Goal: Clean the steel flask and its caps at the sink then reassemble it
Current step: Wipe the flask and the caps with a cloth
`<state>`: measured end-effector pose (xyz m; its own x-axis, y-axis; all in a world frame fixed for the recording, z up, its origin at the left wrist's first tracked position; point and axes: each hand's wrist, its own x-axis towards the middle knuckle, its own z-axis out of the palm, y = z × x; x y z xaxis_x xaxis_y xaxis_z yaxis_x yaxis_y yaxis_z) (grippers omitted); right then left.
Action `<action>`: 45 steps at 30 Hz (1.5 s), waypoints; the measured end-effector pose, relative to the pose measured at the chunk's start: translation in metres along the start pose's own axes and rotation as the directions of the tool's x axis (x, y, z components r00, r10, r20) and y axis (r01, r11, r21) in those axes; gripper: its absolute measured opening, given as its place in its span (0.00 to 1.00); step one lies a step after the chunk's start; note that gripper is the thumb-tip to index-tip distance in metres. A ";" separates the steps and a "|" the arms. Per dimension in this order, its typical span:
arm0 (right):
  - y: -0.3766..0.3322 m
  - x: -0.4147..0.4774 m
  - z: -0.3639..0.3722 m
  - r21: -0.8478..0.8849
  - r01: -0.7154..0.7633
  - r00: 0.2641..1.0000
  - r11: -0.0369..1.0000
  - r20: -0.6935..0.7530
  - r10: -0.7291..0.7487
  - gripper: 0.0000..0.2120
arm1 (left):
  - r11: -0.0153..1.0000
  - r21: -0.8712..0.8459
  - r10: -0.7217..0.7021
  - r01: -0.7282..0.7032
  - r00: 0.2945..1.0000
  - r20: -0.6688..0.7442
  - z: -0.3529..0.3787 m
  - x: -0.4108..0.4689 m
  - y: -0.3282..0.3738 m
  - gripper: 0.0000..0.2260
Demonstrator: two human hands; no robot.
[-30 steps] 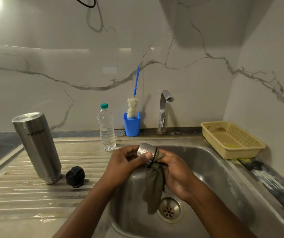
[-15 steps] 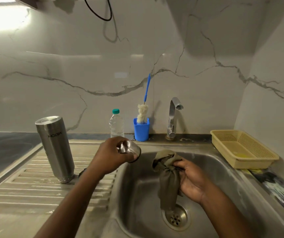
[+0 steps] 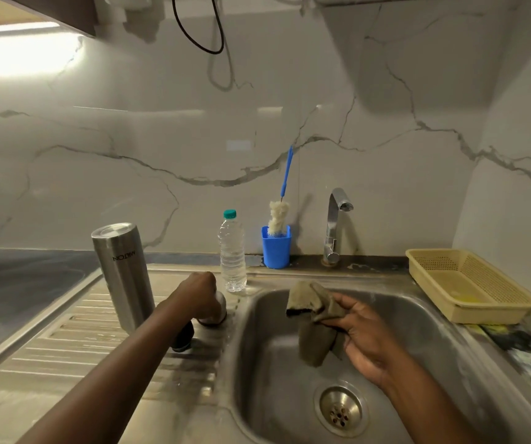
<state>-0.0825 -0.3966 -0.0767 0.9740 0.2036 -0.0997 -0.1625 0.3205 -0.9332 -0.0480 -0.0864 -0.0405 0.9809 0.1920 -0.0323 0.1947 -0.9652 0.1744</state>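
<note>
Hands at work over a stainless steel kitchen sink (image 3: 261, 363), seen from the person's own head. The left hand (image 3: 204, 291) reaches over the ribbed steel drainboard (image 3: 75, 341) beside the basin. Its fingers are curled down around a small round steel cap (image 3: 218, 310), which is at or just above the board; whether it touches cannot be told. A black round plastic cap (image 3: 183, 340) lies just nearer the viewer, half hidden under the left forearm.

The tall cylindrical steel flask (image 3: 123, 274) stands mouth down on the drainboard, its long axis upright, just left of the left hand. The right hand (image 3: 363, 338) is over the basin, well apart from the flask, with its fingers pinching a bunched olive-green cloth (image 3: 313, 318).

The left hand is much the nearer to both the flask and the black cap, so either would probably be fetched by that hand and carried right to the cloth. A clear plastic water bottle (image 3: 232, 251) stands just behind the left hand and could be knocked. The basin's lip is just right of the steel cap, so a loose cap might roll in. Bare ribbed board lies open toward the viewer.
</note>
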 end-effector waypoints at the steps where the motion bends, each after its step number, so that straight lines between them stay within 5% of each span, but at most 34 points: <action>1: 0.001 0.002 -0.001 -0.003 0.000 1.000 1.000 0.006 0.000 0.19 | 1.000 -0.001 -0.005 0.005 1.000 0.005 0.000 0.000 0.000 0.07; 6: -0.001 0.001 -0.002 0.016 0.005 1.000 1.000 0.022 -0.005 0.20 | 0.999 -0.041 -0.011 0.012 1.000 0.029 0.000 -0.003 -0.002 0.20; 11: -0.013 -0.003 0.000 0.045 0.069 0.998 0.997 -0.019 -0.068 0.17 | 0.983 -0.104 0.136 -0.150 0.982 -0.128 -0.013 -0.027 0.021 0.31; 21: -0.093 -0.008 -0.033 0.015 0.334 0.908 0.942 -0.273 -0.318 0.20 | 0.822 -0.402 0.306 -0.403 0.908 -0.285 -0.010 -0.082 0.094 0.21; 31: -0.172 0.007 -0.119 -0.065 0.349 0.760 0.935 -0.564 -0.323 0.19 | 0.674 -0.513 0.391 -0.533 0.845 -0.364 0.007 -0.093 0.155 0.17; 36: -0.161 0.040 -0.154 -0.081 0.285 0.637 0.955 -0.728 -0.252 0.17 | 0.644 -0.551 0.397 -0.531 0.847 -0.352 0.021 -0.097 0.166 0.14; 40: -0.143 0.050 -0.169 -0.311 0.110 0.614 0.944 -0.726 -0.310 0.20 | 0.651 -0.544 0.407 -0.530 0.848 -0.339 0.030 -0.096 0.164 0.12; 45: -0.135 0.044 -0.180 -0.735 -0.241 0.730 0.633 -0.567 -0.381 0.11 | 0.680 -0.530 0.378 -0.506 0.862 -0.338 0.029 -0.086 0.155 0.14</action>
<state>0.0110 -0.5975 -0.0176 0.8625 -0.4985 0.0871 -0.2214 -0.5264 -0.8209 -0.1025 -0.2574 -0.0390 0.9182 -0.1396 0.3706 -0.3654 -0.6597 0.6568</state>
